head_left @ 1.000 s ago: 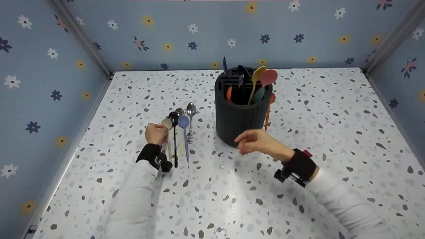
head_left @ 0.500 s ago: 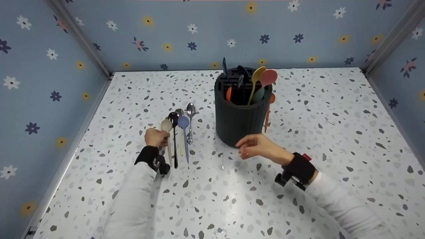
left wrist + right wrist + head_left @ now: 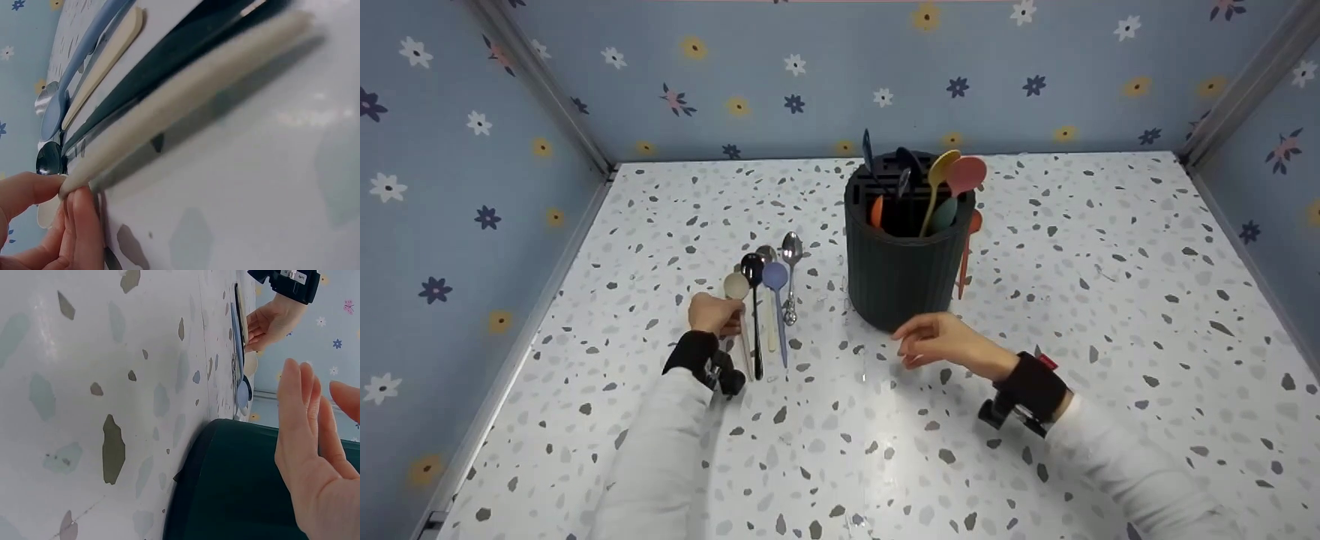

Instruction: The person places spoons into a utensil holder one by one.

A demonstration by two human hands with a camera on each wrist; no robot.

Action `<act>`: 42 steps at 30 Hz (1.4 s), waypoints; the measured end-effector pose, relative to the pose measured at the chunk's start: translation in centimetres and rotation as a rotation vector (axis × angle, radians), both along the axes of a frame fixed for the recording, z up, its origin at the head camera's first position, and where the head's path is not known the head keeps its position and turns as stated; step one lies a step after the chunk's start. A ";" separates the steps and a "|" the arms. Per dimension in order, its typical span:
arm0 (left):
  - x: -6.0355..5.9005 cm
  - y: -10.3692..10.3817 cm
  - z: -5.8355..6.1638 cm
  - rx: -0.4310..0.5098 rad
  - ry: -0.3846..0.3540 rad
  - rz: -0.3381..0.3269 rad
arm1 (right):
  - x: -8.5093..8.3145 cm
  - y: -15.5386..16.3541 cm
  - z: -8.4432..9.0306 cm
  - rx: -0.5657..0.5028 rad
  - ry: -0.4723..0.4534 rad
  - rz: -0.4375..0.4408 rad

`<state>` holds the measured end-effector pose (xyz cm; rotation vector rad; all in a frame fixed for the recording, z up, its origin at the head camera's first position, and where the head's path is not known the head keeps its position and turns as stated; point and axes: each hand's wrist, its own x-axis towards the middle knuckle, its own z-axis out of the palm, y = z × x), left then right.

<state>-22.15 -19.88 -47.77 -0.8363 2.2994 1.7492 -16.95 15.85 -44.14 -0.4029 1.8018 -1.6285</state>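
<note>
My left hand [image 3: 714,313] pinches a beige spoon [image 3: 736,285] on its handle, just below the bowl. In the left wrist view the thumb and fingertips meet on that handle [image 3: 185,93], which casts a shadow on the tabletop. Close beside it lie a black spoon [image 3: 756,315], a blue spoon [image 3: 776,277], a spoon with a cream handle [image 3: 770,330] and a silver spoon [image 3: 791,247]. My right hand [image 3: 941,341] hovers in front of the dark green utensil holder [image 3: 900,277], fingers loosely bent and holding nothing.
Out of the holder's top stick a yellow spoon [image 3: 937,172], a pink spoon [image 3: 966,175], a green one [image 3: 943,215] and several dark ones. An orange-red spoon [image 3: 964,262] is at the holder's right side. A flowered blue wall [image 3: 840,75] bounds the speckled table [image 3: 1072,247].
My left hand has slid slightly toward me, from beside the beige spoon's bowl to its handle, and now pinches it. The right hand has sunk a little toward the near side.
</note>
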 end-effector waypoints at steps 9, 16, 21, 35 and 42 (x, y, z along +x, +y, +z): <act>0.5 1.0 1.0 0.188 -0.010 0.026 | 0.1 0.0 -0.4 0.011 -0.011 -0.011; 0.9 2.5 1.2 0.208 0.024 0.004 | 0.1 -0.1 -0.7 0.003 -0.017 -0.009; 1.2 3.8 1.4 0.260 0.051 -0.015 | 0.2 -0.1 -0.8 -0.007 -0.022 -0.006; 2.1 7.0 1.7 0.401 0.003 -0.041 | 0.4 -1.8 -1.7 -0.002 -0.063 -0.015; 2.9 8.9 1.7 0.405 0.051 -0.078 | 0.6 -2.8 -2.3 0.006 -0.079 -0.006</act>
